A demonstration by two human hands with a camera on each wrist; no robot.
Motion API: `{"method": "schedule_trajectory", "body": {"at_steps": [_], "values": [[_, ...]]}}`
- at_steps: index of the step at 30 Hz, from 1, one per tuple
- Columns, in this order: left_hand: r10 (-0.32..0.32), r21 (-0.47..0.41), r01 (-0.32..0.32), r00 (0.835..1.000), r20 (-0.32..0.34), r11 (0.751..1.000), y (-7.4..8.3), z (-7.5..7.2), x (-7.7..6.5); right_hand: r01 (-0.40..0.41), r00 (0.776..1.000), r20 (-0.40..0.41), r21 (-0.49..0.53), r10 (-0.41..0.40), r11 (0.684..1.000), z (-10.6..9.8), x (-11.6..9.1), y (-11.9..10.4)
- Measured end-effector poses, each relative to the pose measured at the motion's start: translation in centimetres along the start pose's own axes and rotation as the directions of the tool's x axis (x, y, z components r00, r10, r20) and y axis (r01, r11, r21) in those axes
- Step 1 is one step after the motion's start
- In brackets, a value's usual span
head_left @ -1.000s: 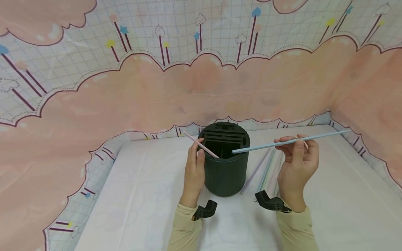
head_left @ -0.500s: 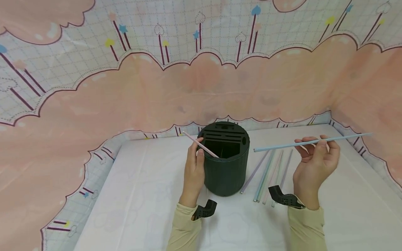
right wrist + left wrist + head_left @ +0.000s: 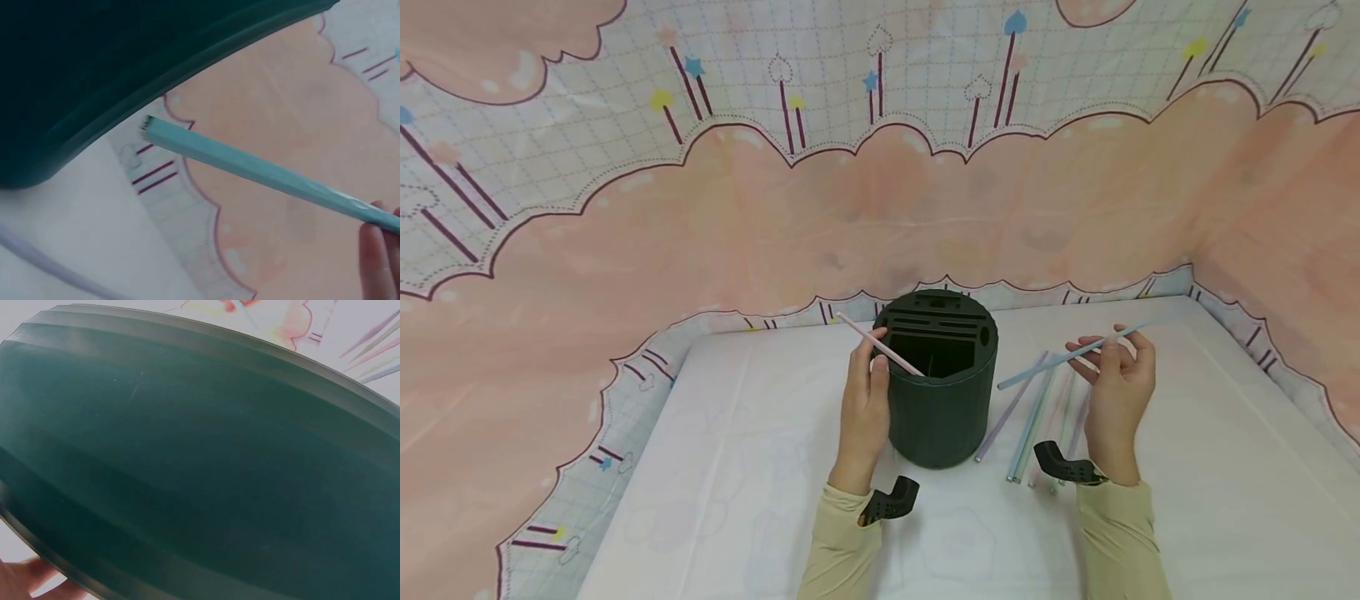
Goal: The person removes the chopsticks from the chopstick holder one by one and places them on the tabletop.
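A dark green round pen holder [image 3: 938,425] with a slotted top stands on the table. My left hand [image 3: 867,408] grips its left side, fingertips up by the rim. A pink pencil [image 3: 891,353] leans out of its front compartment over that hand's fingers. My right hand [image 3: 1116,408] pinches a light-blue pencil [image 3: 1043,365] between thumb and fingers, right of the holder. This faceted pencil slants, its near end lower and pointing left; in the right wrist view its silvery end [image 3: 147,127] is just below the holder's dark edge [image 3: 125,94].
Several pastel pencils [image 3: 1028,433] lie fanned out on the white tabletop [image 3: 760,467] between the holder and my right wrist, a purple one [image 3: 1002,422] nearest the holder. Behind the table hangs a pink cloud-patterned cloth [image 3: 850,217].
My right hand went right, taking the blue pencil's end away from above the holder's opening, then came back left. The pencil now tilts more steeply. My left hand and the holder stay put.
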State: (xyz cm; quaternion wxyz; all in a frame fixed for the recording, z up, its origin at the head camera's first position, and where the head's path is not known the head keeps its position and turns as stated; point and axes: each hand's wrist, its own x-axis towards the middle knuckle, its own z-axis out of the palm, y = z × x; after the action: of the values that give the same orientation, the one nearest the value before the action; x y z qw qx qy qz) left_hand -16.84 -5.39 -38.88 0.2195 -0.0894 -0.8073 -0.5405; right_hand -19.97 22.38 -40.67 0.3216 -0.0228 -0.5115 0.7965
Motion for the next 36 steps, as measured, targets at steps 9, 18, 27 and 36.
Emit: {"method": "schedule_trajectory", "body": {"at_steps": [9, 18, 27, 36], "values": [[0.005, 0.005, -0.005, 1.000, 0.002, 1.000, 0.0, 0.0, -0.1, -0.112, 0.984, 0.110, -0.214, 0.137, 0.970, -4.3, 2.2, 7.1], [0.015, 0.007, -0.015, 1.000, -0.006, 1.000, 0.1, -0.1, -0.1, -0.224, 0.948, 0.105, -0.448, 0.299, 0.866, -2.7, 0.7, 4.8], [0.002, 0.014, -0.002, 1.000, -0.007, 1.000, 0.2, -0.1, -0.2, -0.197, 0.878, 0.180, -0.708, 0.444, 0.679, -1.8, -0.1, 4.4], [-0.005, 0.006, 0.005, 1.000, -0.005, 1.000, 0.3, 0.0, -0.2, -0.066, 0.872, 0.207, -0.848, 0.443, 0.526, -1.6, -0.5, 5.4]]}}
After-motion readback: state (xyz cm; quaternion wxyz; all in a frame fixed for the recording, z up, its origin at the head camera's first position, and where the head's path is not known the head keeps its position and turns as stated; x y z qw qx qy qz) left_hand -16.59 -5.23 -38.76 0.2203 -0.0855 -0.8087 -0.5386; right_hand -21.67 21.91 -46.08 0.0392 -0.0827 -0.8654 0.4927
